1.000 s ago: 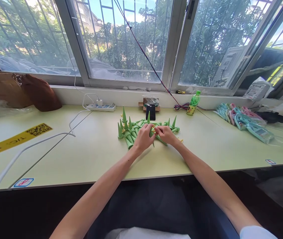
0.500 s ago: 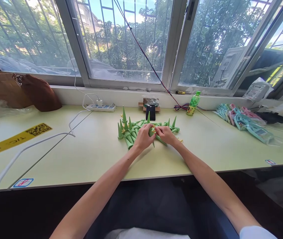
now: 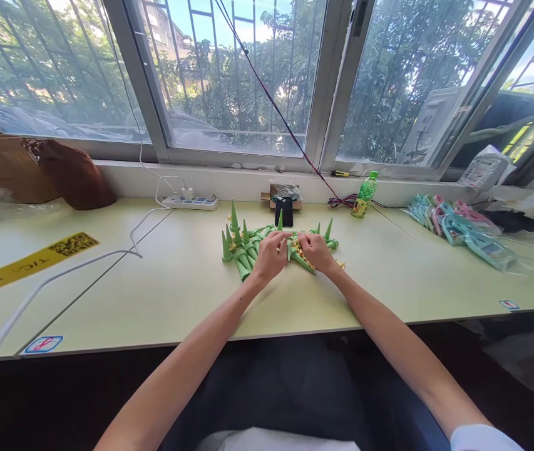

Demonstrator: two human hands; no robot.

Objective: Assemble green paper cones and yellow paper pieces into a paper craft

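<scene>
My left hand [image 3: 271,255] is at the right part of a pile of green cone-shaped pieces [image 3: 244,250], its fingers curled at the top of a small green cone [image 3: 289,249] that points down. Beside it, my right hand [image 3: 316,252] is closed, with its fingertips pressed together; what they hold, if anything, is hidden. Small yellow pieces [image 3: 300,255] show just under the right fingers, along a green cone lying on the table. Several cones stand upright at the pile's left, and others lie flat behind both hands.
Behind the pile lie a black phone [image 3: 284,212] and a small open cardboard box [image 3: 267,196]. A green-capped bottle [image 3: 364,195] stands right of them. Power strip [image 3: 190,203] and white cable [image 3: 79,262] are left; pastel plastic items [image 3: 464,230] lie right.
My hands have moved slightly apart, the right one shifting a little right. More of the yellow pieces is now uncovered between them. The pile looks the same.
</scene>
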